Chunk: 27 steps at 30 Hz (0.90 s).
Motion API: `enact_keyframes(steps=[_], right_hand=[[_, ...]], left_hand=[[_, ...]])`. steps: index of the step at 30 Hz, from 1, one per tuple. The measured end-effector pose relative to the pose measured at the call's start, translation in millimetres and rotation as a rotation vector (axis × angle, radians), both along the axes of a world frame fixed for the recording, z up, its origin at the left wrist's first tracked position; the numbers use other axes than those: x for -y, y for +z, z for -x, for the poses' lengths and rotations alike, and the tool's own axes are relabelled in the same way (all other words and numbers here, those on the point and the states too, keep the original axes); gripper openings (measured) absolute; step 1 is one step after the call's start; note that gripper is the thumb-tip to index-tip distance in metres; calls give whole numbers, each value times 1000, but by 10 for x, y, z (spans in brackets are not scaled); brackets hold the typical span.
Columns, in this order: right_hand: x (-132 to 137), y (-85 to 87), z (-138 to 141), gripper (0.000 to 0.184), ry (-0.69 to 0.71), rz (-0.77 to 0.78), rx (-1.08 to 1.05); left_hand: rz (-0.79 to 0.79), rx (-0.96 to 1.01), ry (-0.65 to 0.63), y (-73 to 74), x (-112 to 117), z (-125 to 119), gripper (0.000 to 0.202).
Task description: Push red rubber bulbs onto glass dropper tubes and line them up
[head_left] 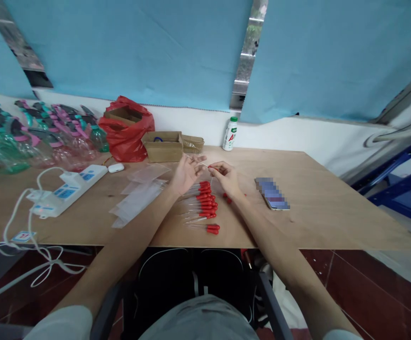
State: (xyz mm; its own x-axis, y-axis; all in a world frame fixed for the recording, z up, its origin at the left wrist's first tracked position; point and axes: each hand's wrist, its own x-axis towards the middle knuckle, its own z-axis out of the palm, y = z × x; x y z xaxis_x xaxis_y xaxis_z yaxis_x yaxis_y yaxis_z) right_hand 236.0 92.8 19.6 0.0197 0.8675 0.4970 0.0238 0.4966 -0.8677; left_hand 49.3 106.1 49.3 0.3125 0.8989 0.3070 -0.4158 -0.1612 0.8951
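Note:
Between my two hands, above the wooden table (319,198), is a thin glass dropper (203,164) with a red rubber end. My left hand (184,175) has its fingertips round the clear tube side. The fingers of my right hand (226,176) pinch the red end. Below them lies a row of glass droppers (207,204) with red bulbs pointing right, and a small group of droppers (212,229) sits nearer the front edge. A few loose red bulbs (228,199) lie partly hidden by my right wrist. Clear plastic bags (136,200) are left of the droppers.
At the left are a power strip (67,191) with white cables and several spray bottles (49,137). A red plastic bag (125,137), an open cardboard box (165,151) and a white bottle (230,134) stand along the back. A phone (272,194) lies at the right.

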Motion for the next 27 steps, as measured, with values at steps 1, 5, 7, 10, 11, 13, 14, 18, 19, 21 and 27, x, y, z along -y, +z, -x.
enact_keyframes(steps=[1, 5, 7, 10, 11, 13, 14, 18, 19, 21, 27], right_hand=[[1, -11, 20, 39, 0, -3, 3], [35, -6, 58, 42, 36, 3, 32], [59, 12, 57, 43, 71, 14, 34], [81, 34, 50, 45, 104, 37, 10], [84, 39, 48, 45, 109, 47, -2], [88, 48, 45, 47, 111, 65, -22], [90, 53, 43, 48, 109, 72, -28], [118, 78, 22, 47, 98, 58, -19], [131, 86, 15, 46, 97, 48, -6], [156, 103, 5, 43, 100, 33, 22], [149, 122, 29, 40, 85, -2, 38]], left_hand=[[0, -8, 9, 11, 21, -4, 65], [4, 11, 24, 40, 53, 40, 60], [14, 48, 34, 37, 44, 70, 57], [35, 101, 25, 16, 24, 92, 55], [40, 117, 17, 9, 20, 93, 55], [45, 130, 8, 1, 20, 90, 55], [44, 123, 8, 1, 24, 85, 55], [20, 67, 25, 20, 62, 58, 58], [17, 56, 33, 26, 72, 49, 58], [20, 37, 46, 30, 83, 32, 60], [45, 127, -6, -5, 34, 41, 53]])
